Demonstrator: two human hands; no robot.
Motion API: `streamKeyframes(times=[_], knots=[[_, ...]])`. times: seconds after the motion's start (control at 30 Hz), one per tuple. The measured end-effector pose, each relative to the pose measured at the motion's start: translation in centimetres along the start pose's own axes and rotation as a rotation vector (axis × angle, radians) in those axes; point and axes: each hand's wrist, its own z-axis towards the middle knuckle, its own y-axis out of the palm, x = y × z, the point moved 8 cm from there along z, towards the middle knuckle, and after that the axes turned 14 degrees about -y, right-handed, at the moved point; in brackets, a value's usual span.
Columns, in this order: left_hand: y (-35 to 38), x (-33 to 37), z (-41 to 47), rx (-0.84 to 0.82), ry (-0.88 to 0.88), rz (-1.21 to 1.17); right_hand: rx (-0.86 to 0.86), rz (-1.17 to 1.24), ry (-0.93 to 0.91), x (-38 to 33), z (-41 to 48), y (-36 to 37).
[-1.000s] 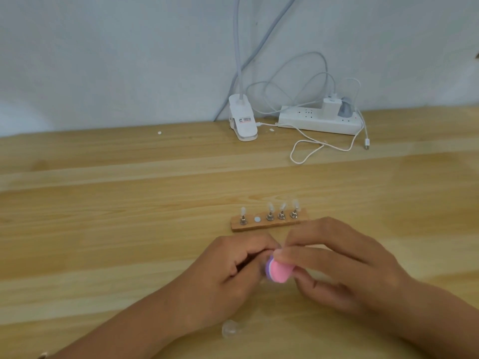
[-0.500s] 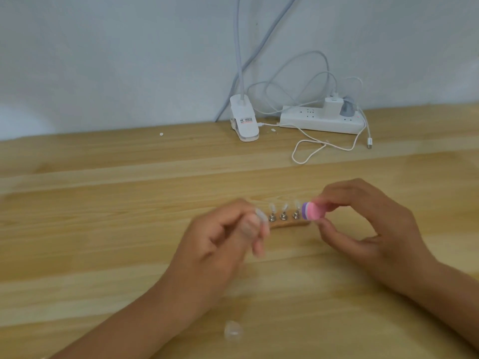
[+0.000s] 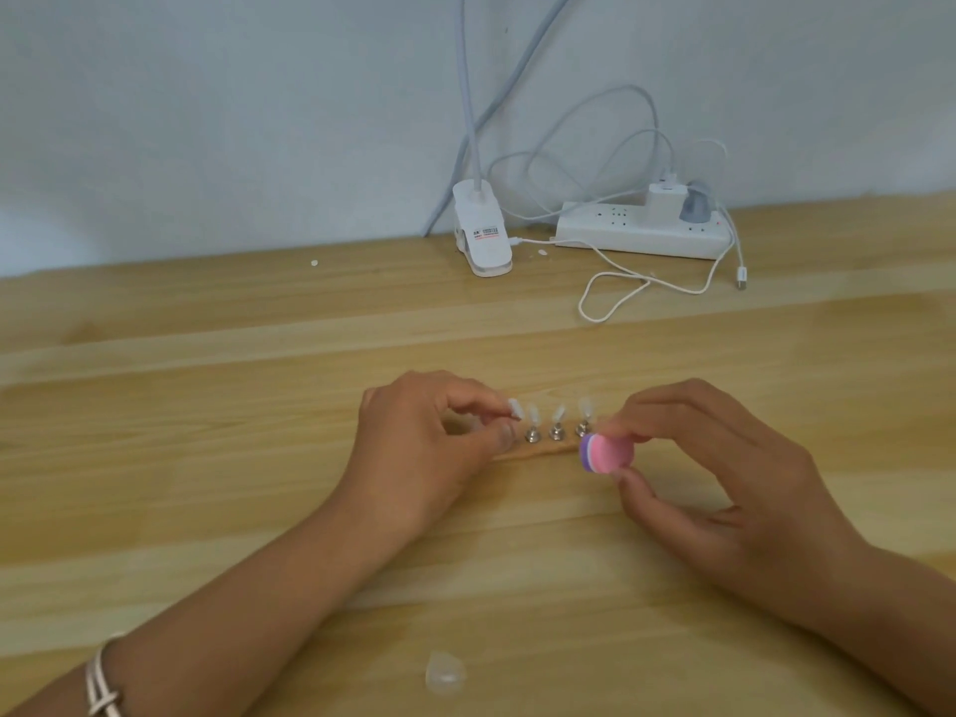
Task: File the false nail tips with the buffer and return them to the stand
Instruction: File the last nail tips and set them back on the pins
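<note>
Three nail tips (image 3: 557, 414) on stand (image 3: 538, 451); left hand (image 3: 419, 447) pinches fourth tip (image 3: 514, 407) above stand; right hand (image 3: 724, 483) pinches buffer (image 3: 606, 452) beside stand.

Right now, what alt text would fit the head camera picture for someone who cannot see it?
A person's left hand pinches a clear nail tip at a wooden stand holding three more tips, while the right hand holds a round pink and purple buffer beside it. A power strip lies at the back of the table.
</note>
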Motion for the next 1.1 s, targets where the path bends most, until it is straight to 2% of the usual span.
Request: streamKeyframes(times=[0.33, 0.5, 0.73, 1.03, 1.1], knots=[[0.4, -0.6, -0.2, -0.016, -0.013, -0.016, -0.045, 0.029, -0.016, -0.1, 0.0, 0.6], [0.5, -0.6, -0.3, 0.001, -0.015, 0.084, -0.059, 0.019, -0.022, -0.2, 0.0, 0.7], [0.4, -0.8, 0.0, -0.061, -0.004, 0.023, -0.08, 0.015, -0.017, -0.2, 0.1, 0.8], [1.6, 2.2, -0.2, 0.026, 0.135, 0.292, -0.081, 0.025, -0.019, -0.4, 0.2, 0.7], [1.7, 2.8, -0.7, 0.087, 0.231, 0.413, -0.087, 0.027, -0.019, -0.4, 0.1, 0.7]])
